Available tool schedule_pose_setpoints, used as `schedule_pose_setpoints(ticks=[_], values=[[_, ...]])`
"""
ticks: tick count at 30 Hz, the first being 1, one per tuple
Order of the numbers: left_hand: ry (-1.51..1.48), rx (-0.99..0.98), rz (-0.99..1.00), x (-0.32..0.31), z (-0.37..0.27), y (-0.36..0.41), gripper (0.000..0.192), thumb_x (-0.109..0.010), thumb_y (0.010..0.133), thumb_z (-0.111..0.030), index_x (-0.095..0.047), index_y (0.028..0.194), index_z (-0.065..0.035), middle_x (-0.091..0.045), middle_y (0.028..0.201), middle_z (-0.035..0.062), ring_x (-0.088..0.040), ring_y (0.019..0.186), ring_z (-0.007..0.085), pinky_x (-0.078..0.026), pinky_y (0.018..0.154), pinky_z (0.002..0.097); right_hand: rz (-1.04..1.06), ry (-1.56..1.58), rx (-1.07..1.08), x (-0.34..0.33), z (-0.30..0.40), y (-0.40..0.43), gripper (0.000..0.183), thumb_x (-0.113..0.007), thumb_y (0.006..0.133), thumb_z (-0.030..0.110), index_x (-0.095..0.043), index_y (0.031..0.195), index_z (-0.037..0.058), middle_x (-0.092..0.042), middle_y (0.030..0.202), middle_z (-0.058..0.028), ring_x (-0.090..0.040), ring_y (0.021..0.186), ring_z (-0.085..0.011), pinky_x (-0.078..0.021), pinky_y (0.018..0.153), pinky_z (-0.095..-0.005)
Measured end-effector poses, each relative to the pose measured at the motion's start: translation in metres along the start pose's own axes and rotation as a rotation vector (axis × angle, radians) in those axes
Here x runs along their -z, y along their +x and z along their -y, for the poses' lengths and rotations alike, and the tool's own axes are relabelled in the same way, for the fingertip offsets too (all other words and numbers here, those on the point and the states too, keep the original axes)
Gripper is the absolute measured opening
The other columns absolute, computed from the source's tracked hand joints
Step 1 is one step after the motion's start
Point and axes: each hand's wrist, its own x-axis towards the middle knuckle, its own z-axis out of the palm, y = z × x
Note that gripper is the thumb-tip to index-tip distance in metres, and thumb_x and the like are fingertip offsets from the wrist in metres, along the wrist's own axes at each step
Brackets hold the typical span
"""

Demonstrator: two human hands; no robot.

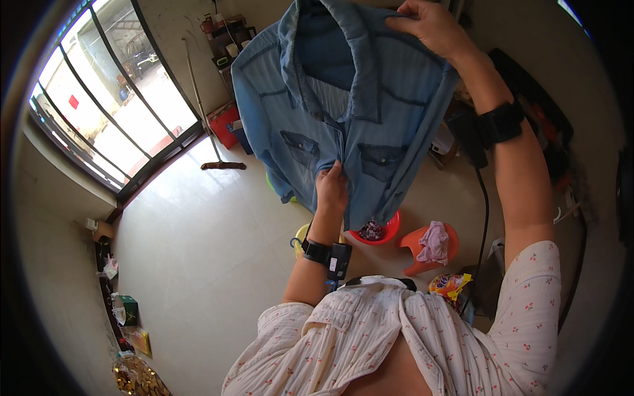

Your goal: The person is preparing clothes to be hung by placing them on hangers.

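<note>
A blue denim shirt (pixel 327 114) hangs spread out in front of me, its collar at the top and two flap pockets on the chest. My right hand (pixel 431 24) pinches the shirt near the shoulder at the upper right. Lower down, my left hand (pixel 332 188) grips the front placket below the pockets. The shirt's collar stands open, and its sleeves hang at both sides. Whether a hanger is inside the shirt cannot be told. Both my wrists wear black bands with devices.
Below the shirt, a red basin (pixel 391 230) holds patterned cloth. Right of it, an orange stool (pixel 450 237) bears a pink cloth (pixel 434 242). A yellow container (pixel 301 235) stands left. A long-handled broom (pixel 223 165) is near the barred door. A black cable (pixel 486 198) hangs at right.
</note>
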Motion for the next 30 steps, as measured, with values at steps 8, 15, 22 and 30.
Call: schedule_pose_setpoints(ticks=[8,15,22,30], values=[[0.12,0.292,0.172,0.051,0.019,-0.009,0.017,-0.055,0.089,-0.027,-0.055,0.097,-0.0114,-0.057,0.088,-0.001,-0.053,0.085,0.0122,-0.036,0.082,0.028,0.014,-0.09,0.073,0.022,-0.025,0.002,0.027,-0.064,0.081,0.031,-0.063,0.088,0.005,-0.059,0.078,0.0013,-0.053,0.075,-0.0086,-0.0405,0.073,-0.0244],[0.259,-0.213,-0.093,0.042,-0.057,0.019,0.034,-0.055,0.087,-0.039,-0.055,0.106,-0.0114,-0.058,0.096,-0.0006,-0.053,0.085,0.0113,-0.039,0.075,0.0301,-0.029,0.012,0.056,0.053,-0.016,-0.016,0.024,-0.065,0.081,0.029,-0.063,0.086,0.0056,-0.06,0.075,0.0025,-0.053,0.072,-0.0057,-0.0402,0.071,-0.0209],[0.053,-0.113,-0.042,-0.004,-0.104,0.072,0.035,-0.055,0.088,-0.033,-0.052,0.113,-0.0088,-0.057,0.102,0.0045,-0.053,0.092,0.0181,-0.04,0.079,0.0354,-0.048,0.097,0.062,0.058,-0.022,-0.019,0.019,-0.067,0.08,0.023,-0.061,0.083,0.0052,-0.059,0.076,0.0034,-0.052,0.073,-0.0038,-0.039,0.071,-0.0182],[-0.442,-0.201,0.13,0.012,-0.099,0.074,0.036,-0.04,0.095,-0.023,-0.039,0.127,-0.0063,-0.047,0.128,0.0093,-0.043,0.12,0.0301,-0.026,0.106,0.0444,-0.057,0.077,-0.024,0.074,-0.042,-0.029,0.019,-0.067,0.08,0.022,-0.061,0.084,0.0043,-0.059,0.078,0.0031,-0.052,0.075,-0.0041,-0.0398,0.073,-0.0185]])
